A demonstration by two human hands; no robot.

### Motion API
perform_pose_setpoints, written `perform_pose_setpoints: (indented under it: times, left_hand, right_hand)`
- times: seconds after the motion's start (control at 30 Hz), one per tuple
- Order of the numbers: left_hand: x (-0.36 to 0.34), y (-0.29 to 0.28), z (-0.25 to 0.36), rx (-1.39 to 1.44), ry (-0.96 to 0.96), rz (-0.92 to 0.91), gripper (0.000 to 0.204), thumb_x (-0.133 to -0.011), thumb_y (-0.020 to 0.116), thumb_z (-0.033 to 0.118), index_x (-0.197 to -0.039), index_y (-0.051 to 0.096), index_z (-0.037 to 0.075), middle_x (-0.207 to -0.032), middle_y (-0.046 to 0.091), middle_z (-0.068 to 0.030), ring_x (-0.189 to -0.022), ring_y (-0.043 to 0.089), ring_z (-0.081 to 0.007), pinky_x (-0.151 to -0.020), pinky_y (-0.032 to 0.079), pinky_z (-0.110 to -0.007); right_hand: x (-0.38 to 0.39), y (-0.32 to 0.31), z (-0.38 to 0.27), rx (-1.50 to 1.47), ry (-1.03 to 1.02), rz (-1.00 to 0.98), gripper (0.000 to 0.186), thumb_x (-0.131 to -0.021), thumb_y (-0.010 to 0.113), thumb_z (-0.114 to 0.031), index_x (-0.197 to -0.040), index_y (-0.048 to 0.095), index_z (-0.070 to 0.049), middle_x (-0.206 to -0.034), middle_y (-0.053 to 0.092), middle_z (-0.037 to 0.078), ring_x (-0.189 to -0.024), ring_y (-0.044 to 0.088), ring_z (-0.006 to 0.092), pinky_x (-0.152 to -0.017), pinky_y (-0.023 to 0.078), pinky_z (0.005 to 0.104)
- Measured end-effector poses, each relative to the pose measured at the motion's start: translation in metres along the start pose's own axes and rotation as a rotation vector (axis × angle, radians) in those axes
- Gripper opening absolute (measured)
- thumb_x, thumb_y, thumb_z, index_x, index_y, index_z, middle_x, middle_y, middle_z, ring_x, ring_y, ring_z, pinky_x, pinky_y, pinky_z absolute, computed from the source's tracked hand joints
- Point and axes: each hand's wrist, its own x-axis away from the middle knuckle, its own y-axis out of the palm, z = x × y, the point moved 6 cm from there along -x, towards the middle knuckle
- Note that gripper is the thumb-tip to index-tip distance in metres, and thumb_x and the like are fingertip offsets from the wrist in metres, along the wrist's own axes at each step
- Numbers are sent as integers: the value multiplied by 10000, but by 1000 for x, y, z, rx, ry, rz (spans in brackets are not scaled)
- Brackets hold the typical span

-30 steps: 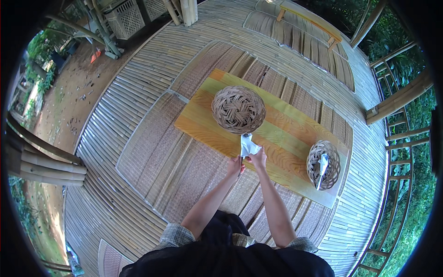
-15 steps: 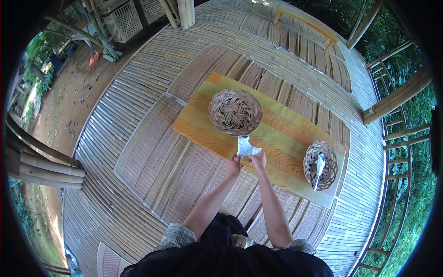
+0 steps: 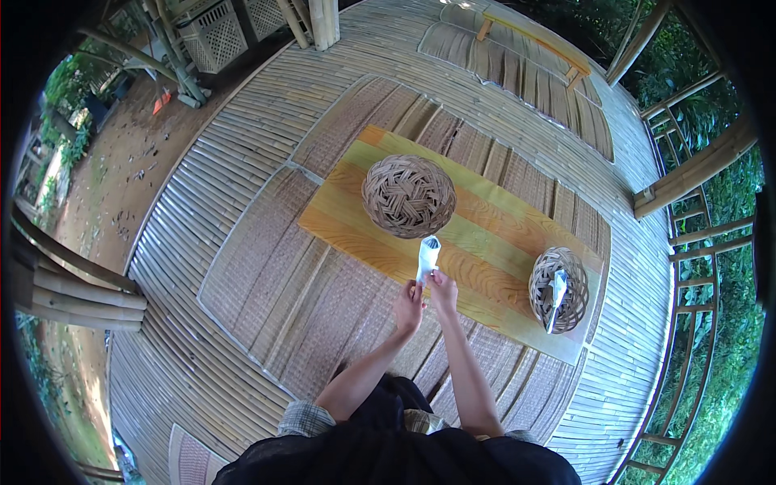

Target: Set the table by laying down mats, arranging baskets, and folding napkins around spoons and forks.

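Observation:
Both of my hands are closed on a white paper napkin (image 3: 428, 260), folded into a narrow roll above the table's near edge. A shiny grey end shows at the roll's far tip; what it belongs to I cannot make out. My left hand (image 3: 410, 305) pinches the roll's lower end, while my right hand (image 3: 441, 288) grips its right side. Just beyond the roll a round woven basket (image 3: 410, 196) sits on the yellow wooden table (image 3: 477, 271). To the right, a second woven basket (image 3: 576, 301) holds a similar white wrapped bundle (image 3: 558, 289).
Woven mats (image 3: 279, 267) lie around the low table on a bamboo slat floor (image 3: 194, 194). A yellow bench (image 3: 537, 39) stands at the far right. Bamboo railing (image 3: 703, 250) runs along the right side, and a bamboo post (image 3: 695, 170) rises there.
The napkin, spread wider with loose corners half a second ago, is now wrapped into a narrow upright roll. My right hand has moved slightly left, closer to my left hand.

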Motion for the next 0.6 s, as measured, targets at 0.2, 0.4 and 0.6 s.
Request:
perform_pose_setpoints:
  times: [0.2, 0.4, 0.6]
  left_hand:
    - [-1, 11, 16, 100, 1, -75, 270, -833, 430, 301, -813, 516, 46, -525, 503, -66, -449, 523, -121, -417, 375, -257]
    - [-28, -2, 25, 353, 69, -45, 277, -822, 469, 295, -824, 520, 23, -538, 494, -47, -485, 505, -90, -440, 384, -233]
    - [-81, -15, 62, 463, 76, 54, 322, -791, 510, 351, -846, 525, 34, -735, 546, -32, -632, 504, -78, -598, 402, -223]
  right_hand:
    - [-18, 0, 11, -279, 171, -84, 197, -752, 562, -163, -828, 580, 17, -704, 574, 23, -611, 506, 78, -564, 404, 217]
    - [-34, 12, -38, -410, 199, -202, 188, -754, 569, -167, -794, 579, 16, -669, 555, 17, -578, 490, 67, -528, 392, 203]
    - [-65, 12, -83, -473, 129, -274, 147, -756, 569, -156, -757, 577, -9, -670, 563, 27, -570, 510, 89, -522, 412, 212]
